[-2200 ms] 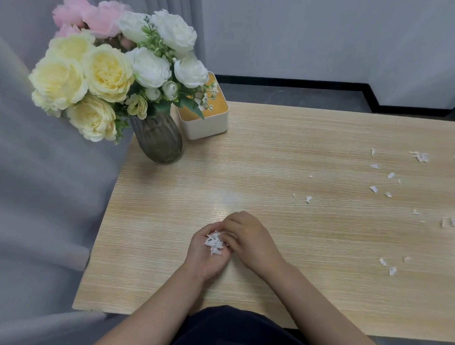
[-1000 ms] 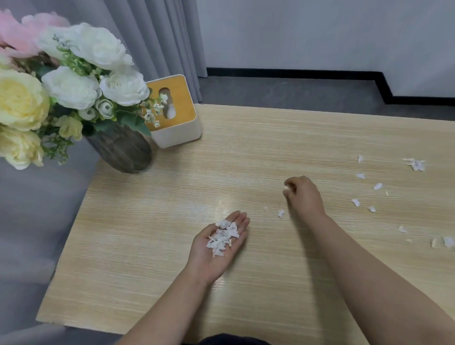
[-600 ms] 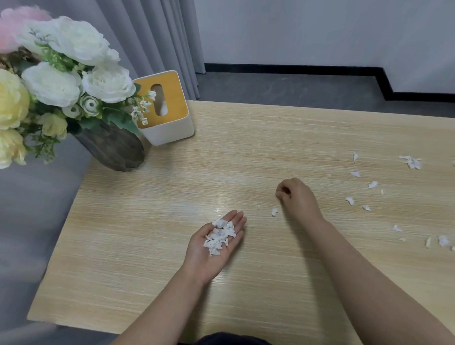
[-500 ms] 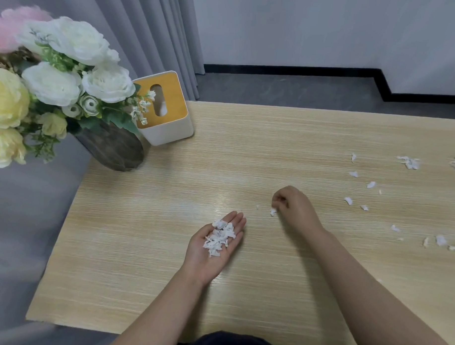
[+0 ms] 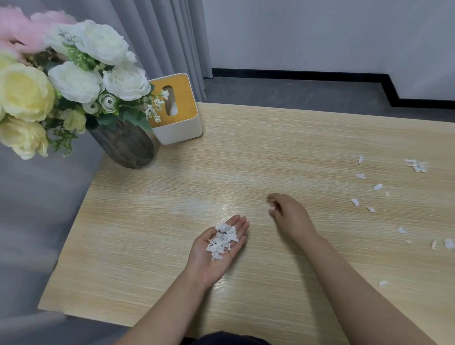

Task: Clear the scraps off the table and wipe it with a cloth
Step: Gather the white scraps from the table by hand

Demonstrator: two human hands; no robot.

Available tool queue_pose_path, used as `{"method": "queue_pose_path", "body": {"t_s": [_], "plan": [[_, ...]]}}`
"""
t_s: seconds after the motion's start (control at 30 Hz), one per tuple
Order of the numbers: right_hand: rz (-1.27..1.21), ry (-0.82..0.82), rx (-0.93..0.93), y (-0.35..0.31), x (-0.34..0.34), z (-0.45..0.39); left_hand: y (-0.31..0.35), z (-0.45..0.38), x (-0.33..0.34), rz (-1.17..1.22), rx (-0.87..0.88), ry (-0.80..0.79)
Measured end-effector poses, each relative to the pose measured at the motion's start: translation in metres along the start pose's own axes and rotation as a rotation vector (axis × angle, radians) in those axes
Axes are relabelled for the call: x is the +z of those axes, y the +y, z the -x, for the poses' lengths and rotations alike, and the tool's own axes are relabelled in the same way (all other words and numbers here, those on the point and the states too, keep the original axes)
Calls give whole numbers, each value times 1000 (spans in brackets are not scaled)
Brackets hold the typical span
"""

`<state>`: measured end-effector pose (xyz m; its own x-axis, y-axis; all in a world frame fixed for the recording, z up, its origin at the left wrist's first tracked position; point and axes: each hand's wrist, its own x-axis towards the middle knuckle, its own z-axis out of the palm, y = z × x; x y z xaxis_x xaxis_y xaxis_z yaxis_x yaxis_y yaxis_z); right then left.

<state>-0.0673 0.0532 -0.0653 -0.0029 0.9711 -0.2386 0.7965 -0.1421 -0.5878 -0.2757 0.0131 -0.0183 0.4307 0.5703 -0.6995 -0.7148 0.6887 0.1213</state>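
Left hand (image 5: 220, 248) flat, palm up on pale wood-grain table (image 5: 146, 247), cradling heap of small white paper scraps (image 5: 222, 240). Right hand (image 5: 289, 215) pinches one white scrap (image 5: 267, 206) at fingertips, just right of and beyond left palm. Drop point lies down-left, close. Remaining loose white scraps (image 5: 375, 187) scattered well right, nearer right hand.

Table (image 5: 273, 153) is showing pale wood with fine horizontal grain. Scraps (image 5: 222, 240) are reading white. Tissue box (image 5: 175, 111) is showing a mustard-yellow top over a white body. Vase (image 5: 124, 145) is looking dark grey-brown; flowers (image 5: 70, 76) are showing white, pale yellow, pink. Curtain (image 5: 159, 33) is reading grey.
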Motion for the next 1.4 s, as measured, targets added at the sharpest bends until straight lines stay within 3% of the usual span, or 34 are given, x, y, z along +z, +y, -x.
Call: {"method": "queue_pose_path", "body": {"t_s": [0.37,0.5,0.67,0.77,0.93,1.07,1.4], "plan": [[149,-94,-73,-7,4,-16,0,6,-3,12,15,35],[-29,-16,-71,-29,-10,-6,-3,8,2,32,26,32],[-286,-7,-263,-82,-32,30,-12,7,14,79,22,54],[-200,-91,-302,-91,-31,44,-23,11,30,158,34,43],[-82,-88,-398,-83,-26,63,-37,13,36,299,-1,-48],[-20,-86,-450,-79,-28,80,-44,14,37,270,-42,55],[-109,65,-283,-72,-38,115,-58,22,47,135,-113,-12]]}}
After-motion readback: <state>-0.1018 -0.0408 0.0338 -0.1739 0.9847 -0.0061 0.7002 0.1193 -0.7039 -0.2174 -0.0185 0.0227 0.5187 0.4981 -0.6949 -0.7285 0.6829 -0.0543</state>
